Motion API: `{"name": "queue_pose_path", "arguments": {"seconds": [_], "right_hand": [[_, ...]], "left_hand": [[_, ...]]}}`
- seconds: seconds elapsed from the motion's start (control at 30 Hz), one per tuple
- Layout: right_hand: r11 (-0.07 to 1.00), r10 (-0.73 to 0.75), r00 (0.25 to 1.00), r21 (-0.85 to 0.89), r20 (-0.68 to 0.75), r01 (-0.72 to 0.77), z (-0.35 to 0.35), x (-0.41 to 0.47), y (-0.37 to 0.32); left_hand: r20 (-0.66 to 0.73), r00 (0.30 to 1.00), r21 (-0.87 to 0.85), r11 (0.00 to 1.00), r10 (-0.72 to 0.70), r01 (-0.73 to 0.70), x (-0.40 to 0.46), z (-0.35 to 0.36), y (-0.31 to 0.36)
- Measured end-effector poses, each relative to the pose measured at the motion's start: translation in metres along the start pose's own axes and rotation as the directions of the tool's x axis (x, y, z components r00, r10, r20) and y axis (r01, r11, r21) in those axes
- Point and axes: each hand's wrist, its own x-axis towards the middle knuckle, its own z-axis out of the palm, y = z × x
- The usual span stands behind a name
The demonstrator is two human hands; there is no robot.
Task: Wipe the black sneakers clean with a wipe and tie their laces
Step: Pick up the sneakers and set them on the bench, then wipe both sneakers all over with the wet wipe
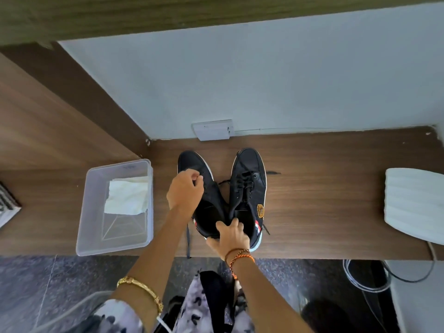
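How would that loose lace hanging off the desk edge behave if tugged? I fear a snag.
The loose lace looks limp and thin, so it would probably just slide. It seems to run to the left sneaker, so a hard tug might drag that.

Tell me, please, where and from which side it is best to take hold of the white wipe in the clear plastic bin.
Probably pinch the near edge of the wipe from above. It lies crumpled in the far part of the open-topped clear plastic bin, its far side against the far and right walls, so only the top is open. The near edge faces the bin's bare floor.

One head-worn view — looking steeply down, close over the wooden desk (312, 200).
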Motion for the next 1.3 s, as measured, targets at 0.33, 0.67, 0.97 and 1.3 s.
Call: {"name": "queue_pose_path", "arguments": {"seconds": [0.33,0.67,0.97,1.3], "right_hand": [[0.994,-0.096,0.984,-0.07,-0.151,0.087,0.014,0.001,0.008],[0.968,-0.02,0.962,-0.246,-0.274,-0.05,0.041,-0.032,0.0],[0.985,-0.107,0.947,-0.16,-0.303,0.06,0.053,-0.096,0.0],[0.945,-0.323,0.866,-0.186,-0.381,0.27,0.058,-0.071,-0.045]], "left_hand": [[-0.056,0.998,-0.05,0.999,-0.018,0.015,-0.023,0.025,-0.051],[-0.02,0.992,0.093,0.989,0.122,-0.119,-0.098,-0.006,-0.093],[-0.059,0.989,-0.001,0.99,0.139,-0.139,-0.133,-0.026,-0.12],[-0.004,1.0,-0.076,0.997,0.017,-0.017,-0.104,-0.022,-0.159]]}}
